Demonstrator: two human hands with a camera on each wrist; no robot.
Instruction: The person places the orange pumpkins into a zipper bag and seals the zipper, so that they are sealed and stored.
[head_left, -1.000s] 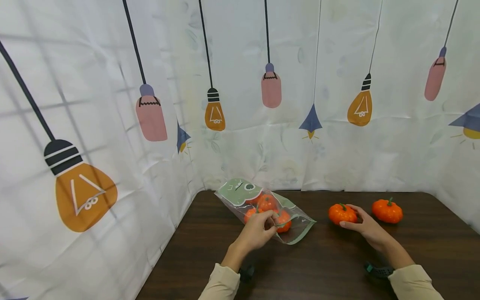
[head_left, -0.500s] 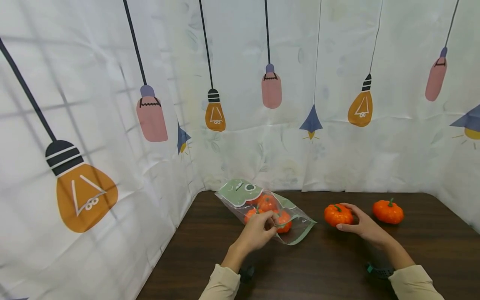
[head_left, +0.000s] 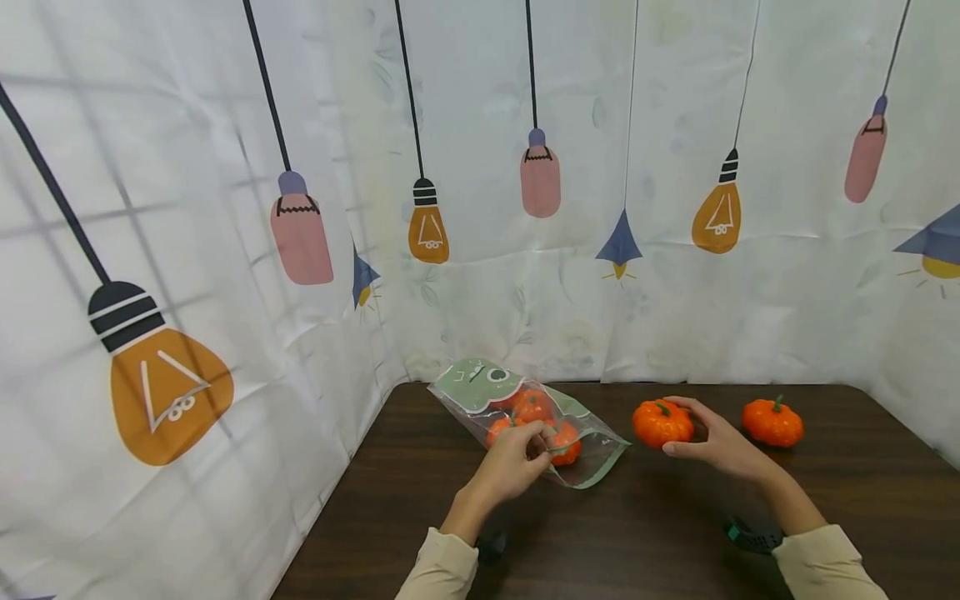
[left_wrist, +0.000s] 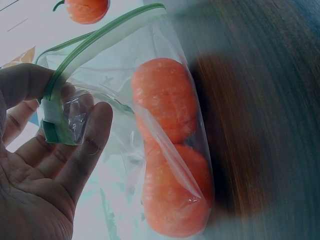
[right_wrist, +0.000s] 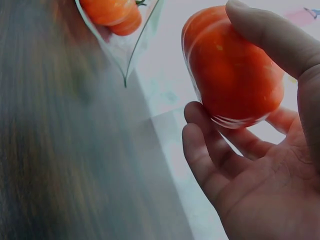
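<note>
My left hand pinches the green-edged rim of a clear zip bag by its white slider, as the left wrist view shows. The bag's mouth gapes toward the right. Several small orange pumpkins lie inside it, partly covered by a green printed face. To the right, my right hand grips another orange pumpkin between thumb and fingers. In the right wrist view this held pumpkin appears raised off the table, with the bag's open edge beyond it.
One more orange pumpkin with a green stem sits on the dark wooden table, right of my right hand. A white curtain printed with hanging lamps stands behind the table and along its left side.
My right hand has moved left and slightly up with its pumpkin, closer to the bag and farther from the other loose pumpkin. My left hand and the bag have stayed in place.
</note>
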